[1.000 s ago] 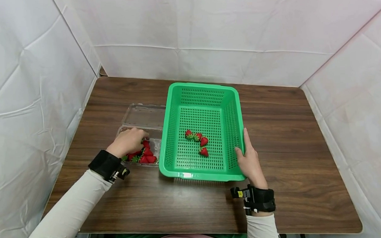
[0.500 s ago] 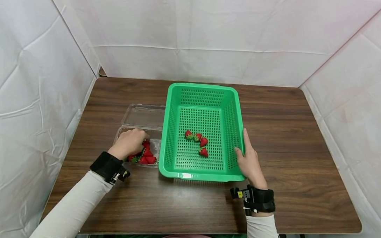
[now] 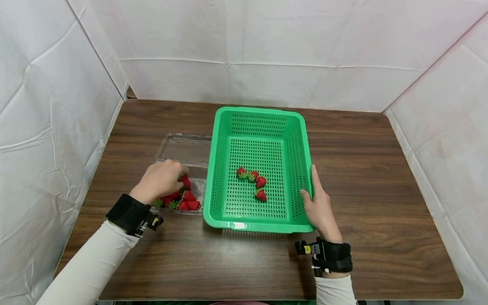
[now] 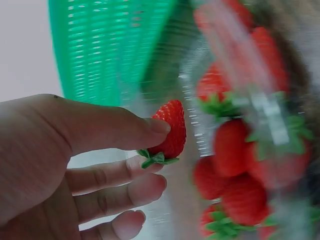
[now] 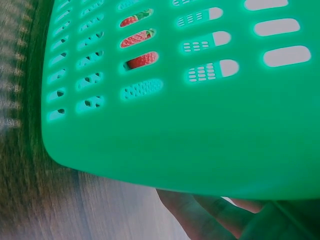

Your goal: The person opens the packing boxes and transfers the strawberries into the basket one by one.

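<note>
My left hand (image 3: 160, 180) is over a clear plastic clamshell box (image 3: 198, 188) of strawberries. In the left wrist view, thumb and forefinger pinch one strawberry (image 4: 172, 131), its leaves pointing down. Several more strawberries (image 4: 232, 147) lie beside it in the box, partly blurred behind the clear plastic. A green perforated basket (image 3: 256, 147) stands right of the box, with several strawberries (image 3: 260, 182) on its floor. My right hand (image 3: 320, 208) holds the basket's right rim, thumb over the inside and fingers outside. The right wrist view shows these fingers (image 5: 215, 215) partly hidden by the green wall (image 5: 150, 145).
The clamshell's clear lid (image 3: 185, 149) lies folded back behind the box, partly behind the basket's left rim. All stand on a brown wood-grain table (image 3: 375, 201). White sheets (image 3: 240, 40) wall off the back and both sides.
My left hand stays in place at first, then shifts slightly left and up, with a strawberry in its pinch. The right hand and basket stay put.
</note>
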The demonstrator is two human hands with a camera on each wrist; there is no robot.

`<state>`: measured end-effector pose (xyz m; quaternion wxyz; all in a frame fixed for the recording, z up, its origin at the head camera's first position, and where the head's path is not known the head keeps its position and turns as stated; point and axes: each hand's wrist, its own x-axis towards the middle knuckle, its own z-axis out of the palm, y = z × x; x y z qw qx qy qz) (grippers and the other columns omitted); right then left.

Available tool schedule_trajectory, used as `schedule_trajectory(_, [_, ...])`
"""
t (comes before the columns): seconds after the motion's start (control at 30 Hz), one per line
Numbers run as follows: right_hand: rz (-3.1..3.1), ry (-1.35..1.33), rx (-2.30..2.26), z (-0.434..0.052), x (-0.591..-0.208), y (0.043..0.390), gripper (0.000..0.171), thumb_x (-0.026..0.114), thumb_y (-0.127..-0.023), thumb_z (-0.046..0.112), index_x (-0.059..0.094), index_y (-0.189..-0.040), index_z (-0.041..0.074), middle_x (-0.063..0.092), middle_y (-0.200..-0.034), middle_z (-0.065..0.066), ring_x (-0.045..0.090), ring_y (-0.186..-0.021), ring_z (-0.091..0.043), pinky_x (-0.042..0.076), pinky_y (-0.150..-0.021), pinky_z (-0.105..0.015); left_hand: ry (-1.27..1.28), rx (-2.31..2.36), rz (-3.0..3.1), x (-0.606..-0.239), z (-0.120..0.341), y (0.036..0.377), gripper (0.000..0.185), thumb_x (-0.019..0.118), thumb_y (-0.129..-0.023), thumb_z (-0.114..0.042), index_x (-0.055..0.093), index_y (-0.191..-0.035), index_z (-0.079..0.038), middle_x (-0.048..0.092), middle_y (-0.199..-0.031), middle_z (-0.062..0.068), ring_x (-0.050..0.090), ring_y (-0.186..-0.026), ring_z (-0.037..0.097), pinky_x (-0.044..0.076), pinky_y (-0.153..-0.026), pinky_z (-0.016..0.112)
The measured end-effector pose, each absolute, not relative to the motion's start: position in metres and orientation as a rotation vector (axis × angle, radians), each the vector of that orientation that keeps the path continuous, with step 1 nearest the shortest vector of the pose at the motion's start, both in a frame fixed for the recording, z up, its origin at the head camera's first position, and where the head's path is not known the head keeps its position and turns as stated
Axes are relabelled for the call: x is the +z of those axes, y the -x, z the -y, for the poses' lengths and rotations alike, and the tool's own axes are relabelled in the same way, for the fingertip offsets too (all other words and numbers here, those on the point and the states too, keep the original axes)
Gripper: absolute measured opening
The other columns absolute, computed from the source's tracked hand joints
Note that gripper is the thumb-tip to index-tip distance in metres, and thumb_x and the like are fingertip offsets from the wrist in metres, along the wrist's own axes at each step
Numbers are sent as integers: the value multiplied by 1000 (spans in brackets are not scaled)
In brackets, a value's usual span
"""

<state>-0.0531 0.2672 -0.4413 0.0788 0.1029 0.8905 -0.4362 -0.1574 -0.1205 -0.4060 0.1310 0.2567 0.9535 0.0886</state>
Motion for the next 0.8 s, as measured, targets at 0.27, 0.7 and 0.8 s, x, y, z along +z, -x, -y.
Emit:
schedule_trajectory(0.27, [-2681,-303,-1297,-268,-442,53,76,41,-104,14,-12,-151,42,15,-161,-20,62,-94,-35,44,-64,-34,-769,383,-2879,-368,123,159,24,71,-87,-15,71,-111,-11,66,-109,14,38,-51,15,23,-46,27])
schedule_trajectory(0.7, [-2678,-294,-1311,-268,-442,53,77,41,-104,13,-12,-151,42,15,-161,-21,61,-86,-32,43,-63,-34,-857,496,-2910,-328,105,155,25,68,-88,-9,71,-112,-9,63,-106,13,47,-56,17,31,-50,27])
schedule_trajectory(0.8, [-2675,-294,-1309,-268,-441,53,77,41,-104,13,-12,-151,41,15,-161,-21,61,-87,-33,43,-64,-34,-897,522,-2886,-325,98,155,23,67,-88,-7,71,-111,-7,62,-103,13,48,-58,17,34,-52,27])
